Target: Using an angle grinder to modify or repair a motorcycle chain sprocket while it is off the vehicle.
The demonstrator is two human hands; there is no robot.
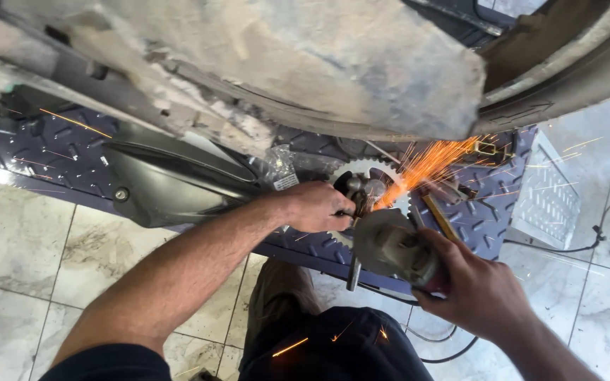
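My right hand grips the body of a grey angle grinder whose disc meets a toothed metal sprocket, throwing orange sparks up and to the right. My left hand is closed on a metal tool held against the sprocket's centre. The sprocket sits on a dark blue checker-plate platform, partly hidden by both hands and the grinder.
A dusty motorcycle underside and mudguard overhang the work from above. A dark plastic fairing panel lies on the platform at left. Cables trail over the marble tile floor at right. My knee is below.
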